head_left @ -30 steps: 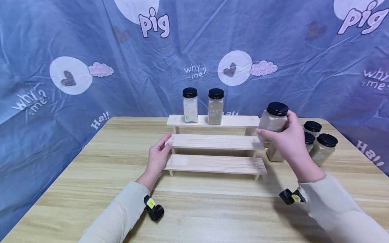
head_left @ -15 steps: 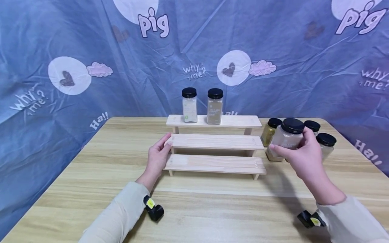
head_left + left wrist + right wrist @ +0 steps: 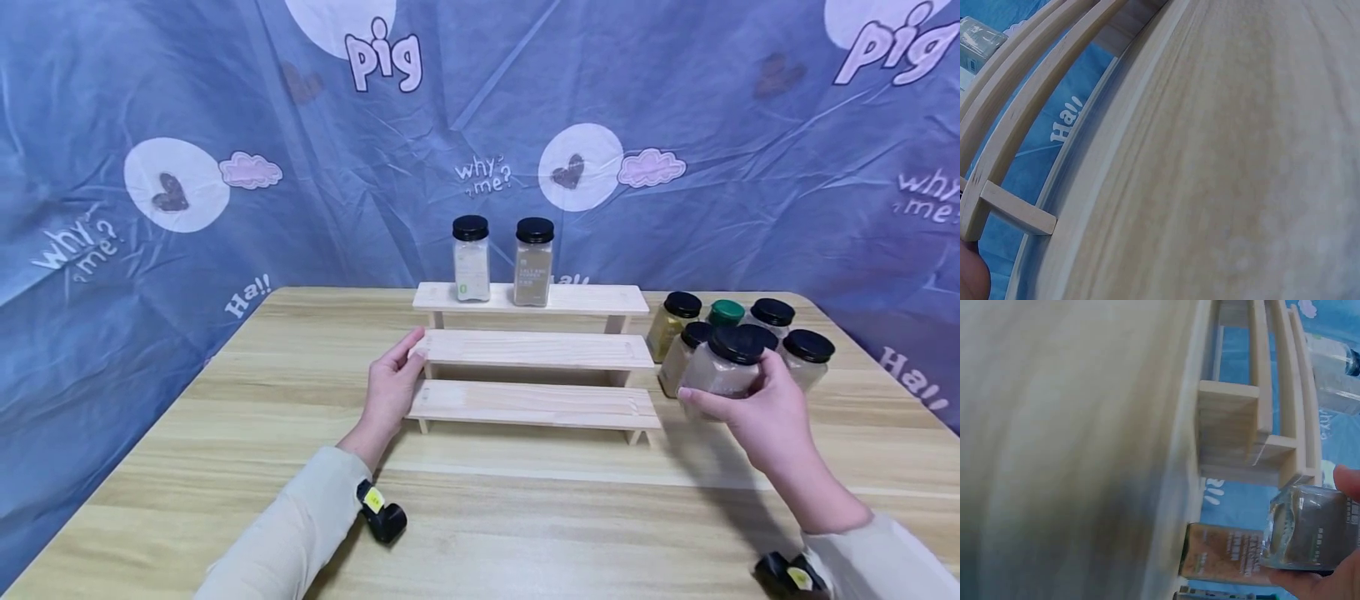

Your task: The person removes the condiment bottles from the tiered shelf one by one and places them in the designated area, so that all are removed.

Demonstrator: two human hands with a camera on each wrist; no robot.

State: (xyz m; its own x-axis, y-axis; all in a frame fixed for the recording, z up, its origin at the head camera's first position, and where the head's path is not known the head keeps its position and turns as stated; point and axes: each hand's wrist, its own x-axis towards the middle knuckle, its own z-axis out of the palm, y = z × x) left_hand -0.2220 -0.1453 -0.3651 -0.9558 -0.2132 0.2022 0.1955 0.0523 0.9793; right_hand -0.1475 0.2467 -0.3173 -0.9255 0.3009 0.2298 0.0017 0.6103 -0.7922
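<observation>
My left hand [image 3: 390, 387] grips the left end of a three-tier wooden spice rack [image 3: 532, 348], thumb at the middle shelf. Only a bit of that hand shows in the left wrist view, below the rack's end. My right hand [image 3: 776, 412] holds a square clear spice jar [image 3: 716, 375] with a black lid and pale contents, thumb on its left side. In the right wrist view the held jar [image 3: 1313, 528] is above the table, near a jar of brown powder [image 3: 1222, 550]. A white-filled jar [image 3: 471, 262] and a salt and pepper jar [image 3: 533, 267] stand on the top shelf.
Right of the rack stand several more jars, among them a yellow-filled jar [image 3: 667, 329], a green-lidded jar [image 3: 726, 312] and a black-lidded jar [image 3: 806, 358]. A blue printed cloth [image 3: 315, 208] hangs behind the wood-grain table [image 3: 525, 533].
My right hand has moved right, down and nearer with the jar, from beside the rack's upper shelves to in front of the jar group. The green lid has come into view. My left hand stays put.
</observation>
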